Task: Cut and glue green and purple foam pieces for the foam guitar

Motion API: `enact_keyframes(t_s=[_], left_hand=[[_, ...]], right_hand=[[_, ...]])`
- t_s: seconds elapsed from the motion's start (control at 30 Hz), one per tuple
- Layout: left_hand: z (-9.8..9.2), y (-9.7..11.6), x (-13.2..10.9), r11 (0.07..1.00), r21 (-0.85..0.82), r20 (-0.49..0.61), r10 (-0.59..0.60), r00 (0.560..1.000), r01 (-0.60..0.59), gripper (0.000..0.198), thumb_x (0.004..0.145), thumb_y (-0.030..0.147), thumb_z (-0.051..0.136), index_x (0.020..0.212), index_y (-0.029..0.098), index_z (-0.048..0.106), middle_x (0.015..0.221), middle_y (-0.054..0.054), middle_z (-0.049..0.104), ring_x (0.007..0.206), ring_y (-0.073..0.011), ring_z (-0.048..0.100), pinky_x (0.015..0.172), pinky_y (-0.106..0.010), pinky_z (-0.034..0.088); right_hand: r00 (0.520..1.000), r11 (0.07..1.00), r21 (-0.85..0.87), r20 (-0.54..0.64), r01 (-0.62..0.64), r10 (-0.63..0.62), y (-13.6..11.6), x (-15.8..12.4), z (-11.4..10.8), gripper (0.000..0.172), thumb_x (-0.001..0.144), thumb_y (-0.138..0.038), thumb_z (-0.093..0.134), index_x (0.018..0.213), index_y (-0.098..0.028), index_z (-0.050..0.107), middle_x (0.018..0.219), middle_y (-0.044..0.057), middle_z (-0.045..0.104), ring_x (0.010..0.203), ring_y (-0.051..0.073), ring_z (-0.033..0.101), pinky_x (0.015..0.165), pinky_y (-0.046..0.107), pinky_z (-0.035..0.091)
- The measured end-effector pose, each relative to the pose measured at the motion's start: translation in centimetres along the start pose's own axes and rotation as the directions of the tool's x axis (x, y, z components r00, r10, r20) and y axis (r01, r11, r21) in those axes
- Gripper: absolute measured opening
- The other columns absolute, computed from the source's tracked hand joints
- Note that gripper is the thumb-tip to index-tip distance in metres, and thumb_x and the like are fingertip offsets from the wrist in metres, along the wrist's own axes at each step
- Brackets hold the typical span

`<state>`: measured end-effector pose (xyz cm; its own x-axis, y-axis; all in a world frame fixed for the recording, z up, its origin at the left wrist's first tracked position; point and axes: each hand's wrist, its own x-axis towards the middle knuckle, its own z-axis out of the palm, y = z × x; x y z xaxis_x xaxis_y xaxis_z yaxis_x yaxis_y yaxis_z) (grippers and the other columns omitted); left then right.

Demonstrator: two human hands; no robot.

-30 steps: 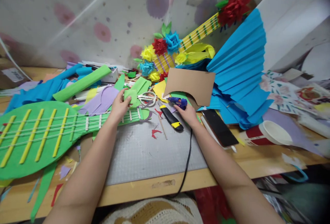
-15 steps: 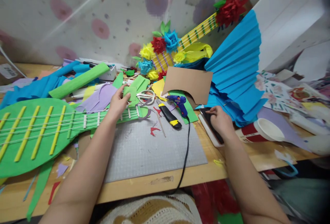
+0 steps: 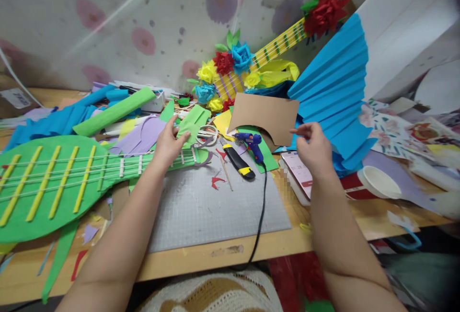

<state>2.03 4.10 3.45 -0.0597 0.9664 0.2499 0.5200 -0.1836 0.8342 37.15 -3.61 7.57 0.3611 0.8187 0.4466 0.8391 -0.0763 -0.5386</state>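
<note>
The left hand (image 3: 167, 145) rests on the neck of a green paper guitar (image 3: 53, 178), fingers touching a green paper piece (image 3: 192, 122). The right hand (image 3: 316, 151) hovers over a lit phone (image 3: 300, 175), right of a blue glue gun (image 3: 251, 143) and a yellow-black utility knife (image 3: 239, 162) on the grey cutting mat (image 3: 212, 211).

- The left hand (image 3: 168, 143) is bare: no glove, ring or bracelet shows on it.
- The right hand (image 3: 316, 151) is bare too, with no ring or watch at the wrist.
- Both forearms are uncovered as far as the bottom edge of the view; no sleeve reaches them.
- The fingernails are short and plain, as far as the view tells.
- A cream and tan knitted garment (image 3: 215, 295) with an open, wavy stitch covers the lap at the bottom edge.
</note>
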Motion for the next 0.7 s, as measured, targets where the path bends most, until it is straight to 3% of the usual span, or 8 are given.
enact_keyframes(t_s=[0.1,0.2,0.27,0.4,0.47,0.6,0.63,0.7], left_hand=[[-0.1,0.9,-0.4,0.997,0.078,0.030,0.028,0.999,-0.030,0.069,0.070,0.032,0.063,0.134,0.019,0.041,0.080,-0.003,0.060,0.069,-0.0155,0.054,0.072,-0.029,0.044],[-0.4,1.7,-0.8,0.987,0.120,0.122,0.094,0.988,-0.109,0.068,0.071,0.031,0.063,0.135,0.022,0.039,0.083,-0.002,0.062,0.065,-0.0139,0.053,0.072,-0.028,0.043],[-0.6,2.0,-1.0,0.977,0.122,0.210,0.145,0.967,-0.173,0.066,0.072,0.031,0.062,0.134,0.023,0.039,0.084,-0.002,0.062,0.066,-0.0141,0.054,0.072,-0.027,0.043],[-1.1,2.4,-1.3,0.960,0.109,0.289,0.217,0.933,-0.257,0.063,0.076,0.030,0.059,0.133,0.022,0.036,0.090,-0.004,0.064,0.073,-0.0168,0.058,0.074,-0.028,0.043],[-1.1,2.5,-1.4,0.956,0.106,0.273,0.236,0.932,-0.273,0.062,0.076,0.030,0.058,0.133,0.021,0.035,0.093,-0.006,0.064,0.075,-0.0176,0.058,0.075,-0.030,0.043],[-1.1,2.5,-1.3,0.951,0.100,0.215,0.267,0.939,-0.294,0.063,0.075,0.029,0.061,0.131,0.021,0.036,0.088,-0.003,0.063,0.074,-0.0154,0.055,0.076,-0.030,0.043],[-1.1,2.4,-1.2,0.949,0.093,0.197,0.278,0.940,-0.300,0.062,0.075,0.029,0.062,0.131,0.020,0.037,0.088,-0.003,0.062,0.074,-0.0151,0.055,0.077,-0.030,0.043],[-1.2,2.1,-1.0,0.942,0.092,0.163,0.305,0.938,-0.322,0.057,0.074,0.030,0.061,0.126,0.019,0.041,0.092,-0.005,0.061,0.080,-0.0160,0.055,0.080,-0.031,0.043]], right_hand=[[0.987,0.977,0.137,-0.009,0.162,-0.163,-4.9,0.6,0.7,0.028,0.076,-0.015,0.043,0.102,-0.020,0.051,0.095,0.007,0.066,0.088,0.020,0.061,0.074,0.034,0.046],[0.921,0.913,0.269,0.159,0.305,-0.355,-10.0,0.7,2.6,0.026,0.080,-0.020,0.046,0.105,-0.019,0.055,0.098,0.006,0.064,0.080,0.016,0.058,0.073,0.031,0.045],[0.823,0.867,0.337,0.316,0.367,-0.471,-12.9,0.7,4.4,0.027,0.080,-0.023,0.051,0.106,-0.018,0.058,0.102,0.006,0.063,0.077,0.014,0.057,0.073,0.028,0.043],[0.556,0.769,0.448,0.532,0.456,-0.639,-16.7,0.9,8.0,0.027,0.075,-0.022,0.060,0.102,-0.017,0.063,0.098,0.004,0.065,0.077,0.012,0.055,0.070,0.024,0.039],[0.490,0.759,0.420,0.586,0.497,-0.646,-17.7,1.2,9.0,0.021,0.072,-0.019,0.063,0.093,-0.016,0.065,0.091,0.003,0.066,0.078,0.013,0.055,0.068,0.023,0.036],[0.504,0.770,0.285,0.620,0.570,-0.602,-17.9,1.8,8.8,0.003,0.070,-0.018,0.062,0.072,-0.016,0.063,0.072,0.002,0.062,0.069,0.013,0.051,0.061,0.023,0.030],[0.535,0.785,0.270,0.606,0.558,-0.589,-17.5,1.9,8.4,0.002,0.070,-0.018,0.060,0.070,-0.016,0.061,0.070,0.001,0.060,0.067,0.012,0.049,0.061,0.023,0.029],[0.657,0.841,0.267,0.530,0.470,-0.536,-16.3,1.8,7.3,0.004,0.073,-0.020,0.056,0.073,-0.017,0.058,0.071,0.001,0.059,0.064,0.012,0.047,0.060,0.023,0.029]])
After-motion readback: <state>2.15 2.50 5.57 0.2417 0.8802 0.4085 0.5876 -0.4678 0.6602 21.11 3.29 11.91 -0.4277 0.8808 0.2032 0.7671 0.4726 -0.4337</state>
